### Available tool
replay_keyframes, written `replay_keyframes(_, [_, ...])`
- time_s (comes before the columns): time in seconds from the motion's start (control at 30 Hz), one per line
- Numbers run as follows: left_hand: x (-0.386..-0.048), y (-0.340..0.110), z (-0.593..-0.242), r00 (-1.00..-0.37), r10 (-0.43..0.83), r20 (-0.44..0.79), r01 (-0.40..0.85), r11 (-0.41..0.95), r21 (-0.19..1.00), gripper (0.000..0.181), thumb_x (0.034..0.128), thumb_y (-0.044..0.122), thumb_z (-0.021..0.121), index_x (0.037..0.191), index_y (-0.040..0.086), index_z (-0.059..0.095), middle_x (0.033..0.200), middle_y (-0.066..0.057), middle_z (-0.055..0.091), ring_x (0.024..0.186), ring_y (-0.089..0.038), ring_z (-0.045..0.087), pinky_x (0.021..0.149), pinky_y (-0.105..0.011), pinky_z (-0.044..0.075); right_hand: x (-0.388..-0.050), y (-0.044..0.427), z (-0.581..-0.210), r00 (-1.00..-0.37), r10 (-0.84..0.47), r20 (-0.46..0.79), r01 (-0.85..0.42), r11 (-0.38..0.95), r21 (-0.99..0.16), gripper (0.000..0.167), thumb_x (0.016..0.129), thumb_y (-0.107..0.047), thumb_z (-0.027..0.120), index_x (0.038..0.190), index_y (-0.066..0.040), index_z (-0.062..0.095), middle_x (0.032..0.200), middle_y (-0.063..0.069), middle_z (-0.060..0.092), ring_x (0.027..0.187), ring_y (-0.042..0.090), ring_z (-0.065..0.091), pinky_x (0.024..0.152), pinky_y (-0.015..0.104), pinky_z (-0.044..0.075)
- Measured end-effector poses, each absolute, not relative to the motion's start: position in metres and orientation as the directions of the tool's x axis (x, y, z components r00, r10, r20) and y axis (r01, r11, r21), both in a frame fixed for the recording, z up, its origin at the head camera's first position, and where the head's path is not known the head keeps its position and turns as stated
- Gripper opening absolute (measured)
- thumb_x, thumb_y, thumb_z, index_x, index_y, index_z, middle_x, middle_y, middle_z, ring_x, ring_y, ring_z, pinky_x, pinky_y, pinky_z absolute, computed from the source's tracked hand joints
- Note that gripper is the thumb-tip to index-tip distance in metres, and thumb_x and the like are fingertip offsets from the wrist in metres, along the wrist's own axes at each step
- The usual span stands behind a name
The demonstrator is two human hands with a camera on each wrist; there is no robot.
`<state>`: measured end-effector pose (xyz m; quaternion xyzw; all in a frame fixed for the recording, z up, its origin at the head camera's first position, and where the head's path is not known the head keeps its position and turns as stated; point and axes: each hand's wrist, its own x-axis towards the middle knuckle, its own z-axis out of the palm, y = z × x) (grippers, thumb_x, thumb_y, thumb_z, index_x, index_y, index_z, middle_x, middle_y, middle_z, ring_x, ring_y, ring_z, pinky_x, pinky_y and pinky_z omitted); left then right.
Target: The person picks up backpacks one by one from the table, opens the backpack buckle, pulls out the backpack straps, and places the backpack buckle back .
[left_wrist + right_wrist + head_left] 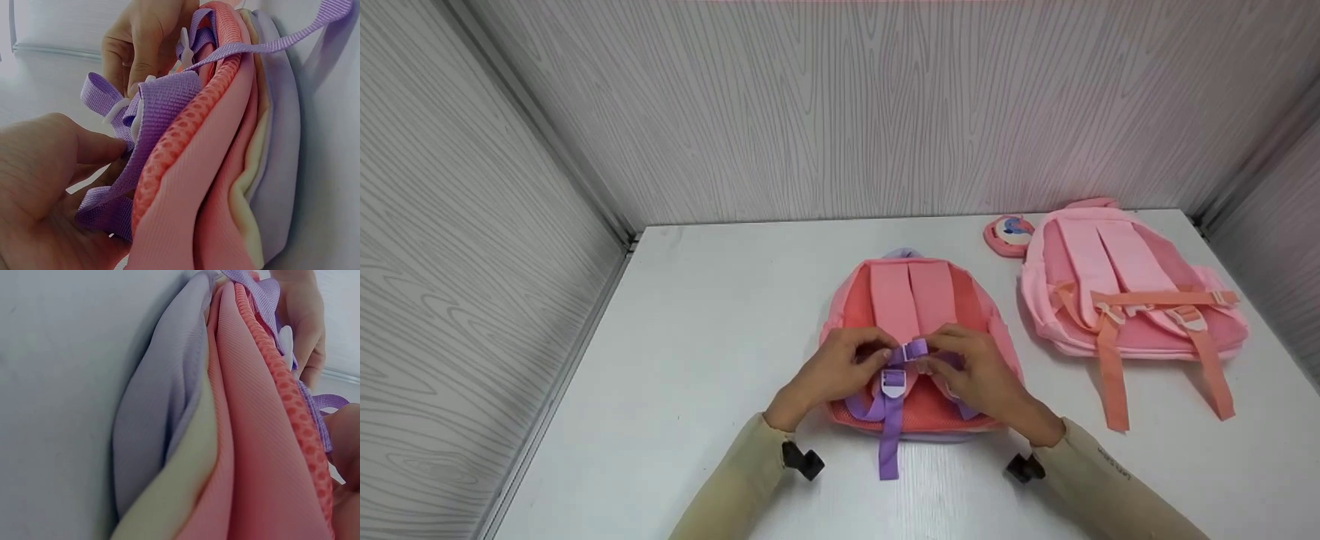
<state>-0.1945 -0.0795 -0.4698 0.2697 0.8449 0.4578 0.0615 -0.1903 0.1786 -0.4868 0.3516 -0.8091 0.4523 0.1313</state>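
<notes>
A small coral-pink backpack (859, 300) lies on the table with its shoulder straps up. Over its middle, a purple webbing strap (916, 349) is raised, with a pale slider on it. My left hand (836, 367) pinches this strap left of the slider. From the other side, my right hand (979, 375) pinches its looped end. Below them a white buckle (893, 383) carries another purple strap, whose tail (889, 454) hangs past the bag's bottom. In the left wrist view, the loop (97, 93) stands up between both hands. The right wrist view mostly shows the bag's side (253, 410), its lilac front underneath.
To the right lies a second, light pink backpack (1057, 330) with orange straps (1112, 382) trailing toward the front. A round pink piece (1005, 236) with a blue design sits beside its top. Wood-grain panels (810, 112) enclose the white table (682, 322) at the back and sides.
</notes>
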Motion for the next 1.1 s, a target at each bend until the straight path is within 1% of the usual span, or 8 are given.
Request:
replay_keyframes(0.13, [-0.1925, -0.0774, -0.4694, -0.852, 0.503, 0.142, 0.387, 0.424, 0.819, 0.020, 0.1084, 0.014, 0.063, 0.122, 0.013, 0.077, 0.111, 0.003, 0.075, 0.094, -0.010, 0.064, 0.087, -0.028, 0.056, -0.1891, 0.1796, -0.4864, -0.732, -0.459, 0.503, -0.670, 0.357, -0.651, 0.027, 0.092, -0.001, 0.081, 0.117, -0.013, 0.082, 0.102, -0.004, 0.075, 0.089, 0.013, 0.069, 0.082, 0.027, 0.061])
replay_keyframes(0.3, [-0.1908, -0.0734, -0.4699, -0.856, 0.495, 0.149, 0.381, 0.410, 0.829, 0.020, 0.1080, 0.014, 0.063, 0.122, 0.014, 0.077, 0.109, 0.004, 0.075, 0.091, -0.009, 0.064, 0.084, -0.026, 0.055, -0.1879, 0.1800, -0.4865, -0.739, -0.477, 0.475, -0.660, 0.372, -0.653, 0.030, 0.092, -0.003, 0.082, 0.119, -0.016, 0.082, 0.105, -0.005, 0.075, 0.095, 0.013, 0.069, 0.088, 0.029, 0.062])
replay_keyframes(0.47, [-0.1903, -0.0716, -0.4707, -0.854, 0.495, 0.157, 0.380, 0.391, 0.838, 0.020, 0.1076, 0.014, 0.064, 0.122, 0.014, 0.078, 0.108, 0.004, 0.075, 0.086, -0.009, 0.063, 0.079, -0.025, 0.054, -0.1878, 0.1803, -0.4876, -0.744, -0.485, 0.459, -0.650, 0.365, -0.667, 0.031, 0.094, -0.003, 0.081, 0.122, -0.016, 0.081, 0.106, -0.006, 0.075, 0.096, 0.012, 0.068, 0.091, 0.025, 0.060])
replay_keyframes(0.57, [-0.1909, -0.0731, -0.4709, -0.858, 0.492, 0.147, 0.370, 0.395, 0.841, 0.019, 0.1077, 0.016, 0.064, 0.122, 0.015, 0.077, 0.107, 0.004, 0.074, 0.085, -0.009, 0.063, 0.078, -0.025, 0.054, -0.1887, 0.1805, -0.4874, -0.738, -0.482, 0.471, -0.657, 0.356, -0.664, 0.029, 0.093, -0.003, 0.081, 0.120, -0.015, 0.081, 0.105, -0.005, 0.075, 0.094, 0.012, 0.068, 0.089, 0.024, 0.060])
replay_keyframes(0.73, [-0.1919, -0.0773, -0.4699, -0.863, 0.486, 0.137, 0.366, 0.417, 0.832, 0.017, 0.1072, 0.016, 0.066, 0.120, 0.016, 0.077, 0.105, 0.004, 0.074, 0.085, -0.010, 0.062, 0.077, -0.025, 0.053, -0.1903, 0.1801, -0.4869, -0.726, -0.469, 0.503, -0.674, 0.346, -0.653, 0.022, 0.093, -0.003, 0.081, 0.112, -0.014, 0.082, 0.100, -0.005, 0.074, 0.088, 0.011, 0.068, 0.085, 0.023, 0.060])
replay_keyframes(0.83, [-0.1929, -0.0781, -0.4699, -0.862, 0.486, 0.146, 0.380, 0.426, 0.821, 0.016, 0.1065, 0.016, 0.066, 0.118, 0.015, 0.078, 0.105, 0.004, 0.075, 0.087, -0.010, 0.061, 0.078, -0.025, 0.052, -0.1908, 0.1791, -0.4866, -0.714, -0.460, 0.528, -0.689, 0.333, -0.643, 0.020, 0.093, 0.000, 0.081, 0.108, -0.013, 0.082, 0.096, -0.003, 0.073, 0.083, 0.012, 0.066, 0.080, 0.021, 0.059])
replay_keyframes(0.97, [-0.1938, -0.0760, -0.4712, -0.862, 0.479, 0.165, 0.390, 0.420, 0.819, 0.016, 0.1058, 0.014, 0.067, 0.116, 0.014, 0.078, 0.103, 0.003, 0.076, 0.085, -0.009, 0.063, 0.076, -0.025, 0.053, -0.1916, 0.1776, -0.4865, -0.695, -0.451, 0.560, -0.712, 0.319, -0.626, 0.021, 0.092, 0.003, 0.080, 0.107, -0.011, 0.082, 0.095, 0.002, 0.074, 0.081, 0.015, 0.066, 0.075, 0.021, 0.057])
replay_keyframes(1.1, [-0.1926, -0.0731, -0.4718, -0.868, 0.466, 0.169, 0.384, 0.418, 0.823, 0.016, 0.1055, 0.013, 0.066, 0.116, 0.013, 0.078, 0.103, 0.003, 0.076, 0.085, -0.009, 0.062, 0.076, -0.025, 0.053, -0.1909, 0.1774, -0.4875, -0.701, -0.458, 0.547, -0.705, 0.329, -0.629, 0.021, 0.093, -0.001, 0.081, 0.110, -0.012, 0.083, 0.097, 0.000, 0.076, 0.084, 0.015, 0.067, 0.077, 0.024, 0.059])
